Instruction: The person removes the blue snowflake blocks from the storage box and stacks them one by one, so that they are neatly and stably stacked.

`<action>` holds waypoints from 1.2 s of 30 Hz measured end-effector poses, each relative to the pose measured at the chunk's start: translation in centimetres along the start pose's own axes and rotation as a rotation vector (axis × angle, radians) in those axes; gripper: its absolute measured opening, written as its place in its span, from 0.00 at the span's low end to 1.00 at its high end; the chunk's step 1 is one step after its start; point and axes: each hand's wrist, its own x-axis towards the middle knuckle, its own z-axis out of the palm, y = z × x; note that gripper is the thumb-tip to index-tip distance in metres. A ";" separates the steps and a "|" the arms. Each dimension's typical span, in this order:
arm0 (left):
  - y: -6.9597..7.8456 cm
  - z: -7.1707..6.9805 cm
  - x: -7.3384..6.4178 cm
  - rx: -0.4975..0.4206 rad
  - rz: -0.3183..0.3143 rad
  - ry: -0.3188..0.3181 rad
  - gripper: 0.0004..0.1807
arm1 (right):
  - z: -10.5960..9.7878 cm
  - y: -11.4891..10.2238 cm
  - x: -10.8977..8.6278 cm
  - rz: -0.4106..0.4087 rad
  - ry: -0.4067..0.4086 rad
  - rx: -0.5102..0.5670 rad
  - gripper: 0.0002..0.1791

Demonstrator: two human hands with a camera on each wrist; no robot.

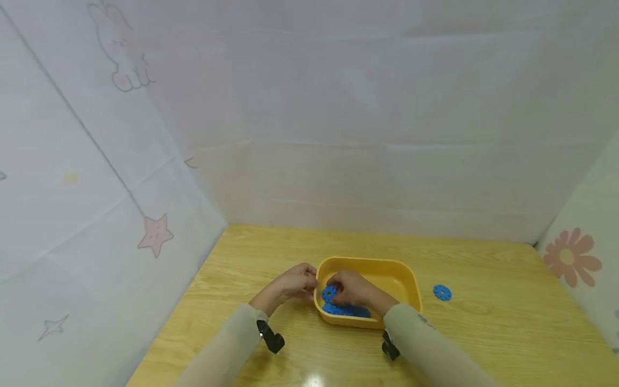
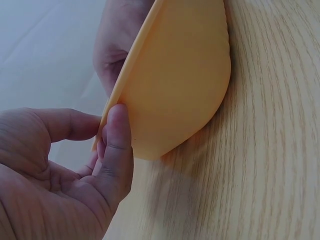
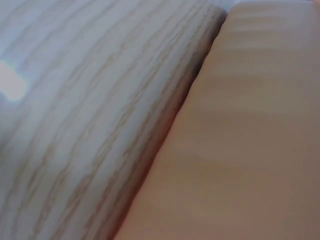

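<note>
Nearest to us, two pale sleeves (image 1: pixel 217 349) enter over the near side of the desk (image 1: pixel 493 322), each with a black device (image 1: pixel 272 337) at the wrist. Between them we note a bright patch of glare (image 1: pixel 314 380) on the wooden top. The desk is yellowish, its grain running in fine streaks that the two wrist views show close up.

Farther in stands the yellow tray (image 1: pixel 348 321), resting on the desk with its ribbed outer wall toward the right wrist camera. The left hand (image 1: pixel 294 282) has its grip closed on the tray's rim, pinched between thumb and fingers. The right hand (image 1: pixel 355 290) reaches inside, its grip pinching the edge of a blue notched disc (image 1: pixel 325 292) at the tray's left end; beneath lie more blue pieces (image 1: pixel 348 310). To the right of the tray — apart from it — we see a single blue disc (image 1: pixel 437 291) flat on the desk.

Beyond, pale sheeting encloses the desk on three sides. The left wall (image 1: pixel 96 226) carries a pink star (image 1: pixel 156 235) and an outlined rabbit (image 1: pixel 123 59); the right wall (image 1: pixel 595 204), a pink flower (image 1: pixel 567 257). Behind the far edge we observe the back wall (image 1: pixel 329 118) — creased and whitish.
</note>
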 end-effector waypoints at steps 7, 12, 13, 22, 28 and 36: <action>-0.4 0.0 0.2 -0.017 -0.001 0.002 0.20 | -0.2 0.3 -0.4 -0.012 0.026 0.041 0.24; -0.8 -0.1 0.4 -0.021 0.001 -0.008 0.20 | -0.6 0.6 -0.9 0.004 0.048 0.074 0.24; -0.8 0.0 0.5 -0.024 -0.001 -0.007 0.20 | -0.8 0.6 -1.0 0.006 0.056 0.073 0.23; -0.2 0.3 0.3 -0.011 -0.009 0.016 0.20 | -2.8 0.9 -1.9 0.005 0.106 0.100 0.24; -0.2 0.0 0.2 -0.008 -0.018 0.017 0.20 | -3.6 1.3 -3.0 -0.008 0.119 0.088 0.22; 0.0 0.0 0.1 -0.006 -0.014 0.017 0.19 | -5.1 2.0 -4.6 -0.024 0.142 0.062 0.21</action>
